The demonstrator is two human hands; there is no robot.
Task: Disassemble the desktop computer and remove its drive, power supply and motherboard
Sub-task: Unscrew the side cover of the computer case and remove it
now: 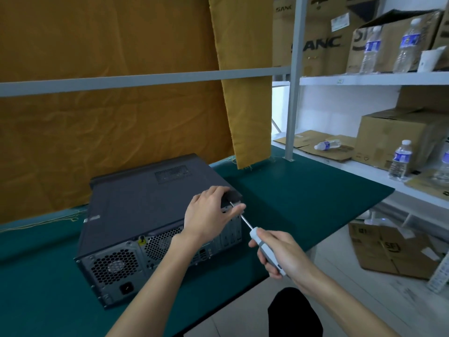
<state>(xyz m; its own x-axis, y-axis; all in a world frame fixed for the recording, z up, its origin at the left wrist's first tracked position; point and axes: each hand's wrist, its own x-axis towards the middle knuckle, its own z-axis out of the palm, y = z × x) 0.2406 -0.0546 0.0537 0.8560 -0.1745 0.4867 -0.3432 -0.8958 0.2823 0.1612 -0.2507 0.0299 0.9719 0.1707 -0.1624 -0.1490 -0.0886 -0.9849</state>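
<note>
Screwdriver first: the slim tool with the grey-and-white handle and bright steel shaft [257, 239] runs on a slant from lower right up to upper left, its tip meeting the top right rear corner of the dark grey metal desktop computer case [145, 210]. The right hand [279, 256] is wrapped around the handle, fingers curled tight. The left hand [209, 212] sits up at that same corner, fingers draped over the lid edge and the thumb pinching in beside the shaft near the tip, so it is the nearer hand to the fastener. The screw itself is hidden under those fingers.

The case lies flat on the green-covered workbench [303, 190], rear panel facing the person, long axis running away toward the mustard-yellow cloth backdrop [109, 117]. Lid on, so this looks like the very first step.

Writing: brown cardboard boxes on the white shelf [325, 37] read "SANC"; the carton on the floor [393, 246] carries "SF". The yellow sticker on the rear panel is too small to read.
</note>
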